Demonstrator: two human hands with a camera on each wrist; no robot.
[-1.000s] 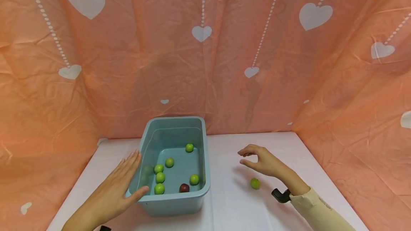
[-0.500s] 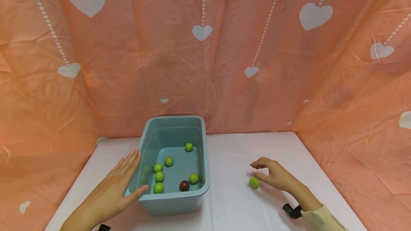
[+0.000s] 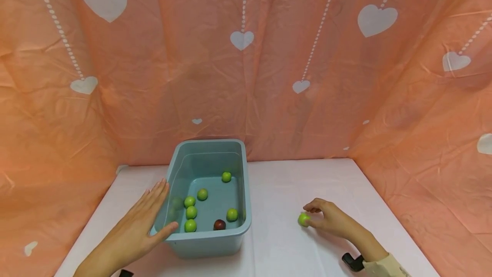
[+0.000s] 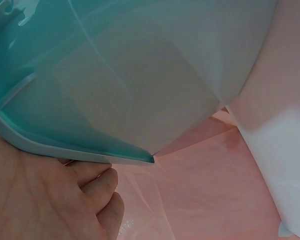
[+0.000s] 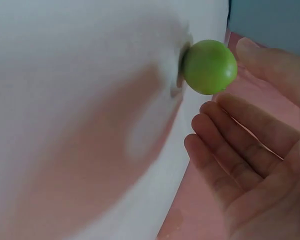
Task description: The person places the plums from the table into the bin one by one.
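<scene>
A small round green fruit (image 5: 210, 67) lies on the white tabletop to the right of the tub. My right hand (image 3: 326, 219) is low beside it, thumb and fingers spread at its sides. In the right wrist view a gap shows between the thumb (image 5: 270, 65) and the fruit. My left hand (image 3: 130, 228) lies with straight fingers against the left rim of a blue-grey plastic tub (image 3: 207, 237); the left wrist view shows this hand (image 4: 55, 195) under the rim. Inside the tub are several green fruits (image 3: 191, 212) and one dark red fruit (image 3: 219, 225).
The white-covered table (image 3: 276, 191) extends right of the tub. Orange-pink sheeting (image 3: 269, 110) with white hearts hangs at the back and both sides. A black wrist camera mount (image 3: 352, 262) sits by the right sleeve (image 3: 386, 267).
My right hand has moved right and down, coming close to the green fruit on the table. The left hand has stayed at the tub's rim.
</scene>
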